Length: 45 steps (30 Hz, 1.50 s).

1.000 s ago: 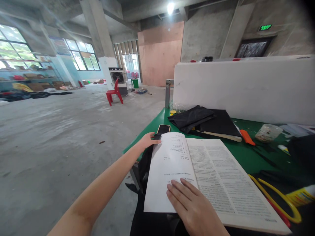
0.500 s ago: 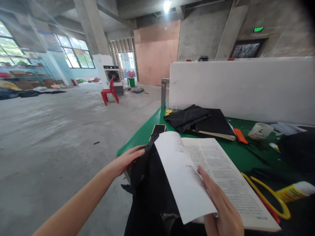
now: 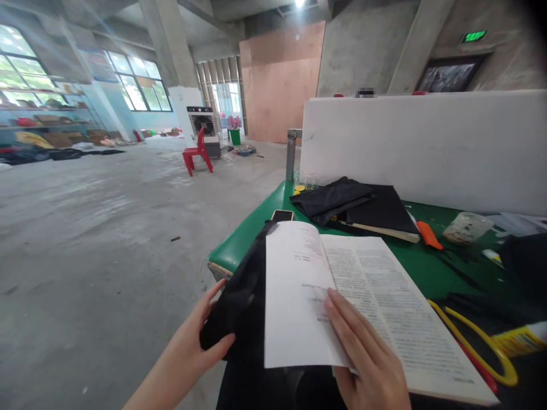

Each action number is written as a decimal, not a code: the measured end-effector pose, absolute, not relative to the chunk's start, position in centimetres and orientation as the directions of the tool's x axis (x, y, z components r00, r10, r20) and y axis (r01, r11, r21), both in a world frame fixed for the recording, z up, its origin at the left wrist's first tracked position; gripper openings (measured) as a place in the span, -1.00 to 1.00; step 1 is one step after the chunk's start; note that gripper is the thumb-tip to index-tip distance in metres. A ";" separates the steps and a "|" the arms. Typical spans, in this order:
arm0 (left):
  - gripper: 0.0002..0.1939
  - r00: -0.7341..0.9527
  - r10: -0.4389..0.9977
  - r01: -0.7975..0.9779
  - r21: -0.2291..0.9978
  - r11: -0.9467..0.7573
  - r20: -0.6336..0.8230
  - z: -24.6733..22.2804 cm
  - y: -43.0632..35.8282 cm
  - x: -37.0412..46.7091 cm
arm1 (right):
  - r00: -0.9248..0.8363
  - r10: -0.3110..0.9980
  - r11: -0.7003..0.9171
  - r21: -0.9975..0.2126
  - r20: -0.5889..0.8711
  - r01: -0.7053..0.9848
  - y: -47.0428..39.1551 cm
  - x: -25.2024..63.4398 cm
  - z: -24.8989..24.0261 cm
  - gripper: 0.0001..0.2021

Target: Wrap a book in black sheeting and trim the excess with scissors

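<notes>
An open book (image 3: 384,296) with printed pages lies at the table's front edge. One mostly white page (image 3: 294,307) is turned over to the left, onto black sheet material (image 3: 243,302) that looks like the book's cover. My right hand (image 3: 367,347) rests on this page near the fold, its fingers stretched out flat. At the left edge of the black cover, my left hand (image 3: 200,341) grips it, thumb on top and the other fingers partly hidden behind it. A phone (image 3: 282,215) lies just beyond the book.
Behind the book sits a black-covered book (image 3: 380,210) with folded black material (image 3: 333,199) on it. To the right are an orange-handled tool (image 3: 429,235), a clear plastic cup (image 3: 466,228), yellow-handled scissors (image 3: 508,373) and a yellow tube (image 3: 519,340). A white partition (image 3: 419,148) borders the green table (image 3: 252,228).
My left hand has come down and nearer along the black cover and now grips its edge. The page lies flatter to the left, with my right hand pressed on it. The view has shifted slightly.
</notes>
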<state>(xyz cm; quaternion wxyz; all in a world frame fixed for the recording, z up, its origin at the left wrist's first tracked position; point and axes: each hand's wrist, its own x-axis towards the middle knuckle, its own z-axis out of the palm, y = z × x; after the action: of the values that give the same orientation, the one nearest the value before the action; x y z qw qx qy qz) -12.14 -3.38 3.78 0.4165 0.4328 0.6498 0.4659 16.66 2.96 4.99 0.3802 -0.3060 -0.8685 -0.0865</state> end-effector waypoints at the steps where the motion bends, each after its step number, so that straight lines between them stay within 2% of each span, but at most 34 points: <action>1: -0.12 -0.264 0.951 0.124 0.972 0.201 -0.163 4.0 -3.7 -12.2 | -0.567 0.432 0.819 -0.041 0.701 0.573 3.0 16.2 5.0 -0.45; 4: -0.15 -0.234 0.933 -0.035 0.962 0.272 -0.272 4.4 -4.1 -12.2 | -0.649 0.414 0.845 -0.004 0.638 0.535 2.8 14.5 4.7 -0.49; 8: -0.24 -0.295 0.868 -0.277 0.905 0.323 -0.400 3.0 -4.2 -12.2 | -0.729 0.406 0.878 -0.016 0.551 0.478 2.2 12.5 3.5 -0.61; 12: -0.54 -0.309 0.819 -0.456 0.832 0.318 -0.482 0.1 -4.3 -12.7 | -0.786 0.333 0.908 0.049 0.521 0.417 2.3 11.6 2.3 -0.67; 14: -0.67 -0.289 0.827 -0.464 0.826 0.320 -0.482 -0.8 -4.6 -13.0 | -0.812 0.316 0.912 0.078 0.491 0.402 2.4 11.2 2.2 -0.67; 17: -0.74 -0.250 0.860 -0.407 0.854 0.324 -0.445 -1.3 -4.9 -13.3 | -0.811 0.336 0.896 0.102 0.480 0.432 2.4 10.6 2.3 -0.67; 21: -0.74 -0.199 0.893 -0.337 0.884 0.324 -0.404 -1.4 -5.0 -13.7 | -0.779 0.372 0.870 0.103 0.504 0.482 1.8 9.7 2.3 -0.65; 27: -0.77 -0.168 0.899 -0.351 0.876 0.329 -0.405 -1.8 -4.7 -14.2 | -0.795 0.434 0.850 0.100 0.424 0.517 1.5 9.1 1.5 -0.63; 34: -0.77 -0.176 0.856 -0.481 0.801 0.356 -0.486 -1.4 -4.4 -13.9 | -0.818 0.421 0.860 0.116 0.393 0.498 1.9 9.4 1.2 -0.65; 45: -0.74 -0.180 0.837 -0.484 0.787 0.382 -0.517 -1.4 -4.1 -12.9 | -0.828 0.373 0.882 0.115 0.420 0.456 2.2 8.2 0.4 -0.67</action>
<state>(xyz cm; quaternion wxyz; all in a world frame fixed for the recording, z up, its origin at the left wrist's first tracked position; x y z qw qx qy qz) -12.91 -4.08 -1.43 0.6203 0.1593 0.5536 0.5324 8.19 2.16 0.37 0.1966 -0.2181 -0.9500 -0.1058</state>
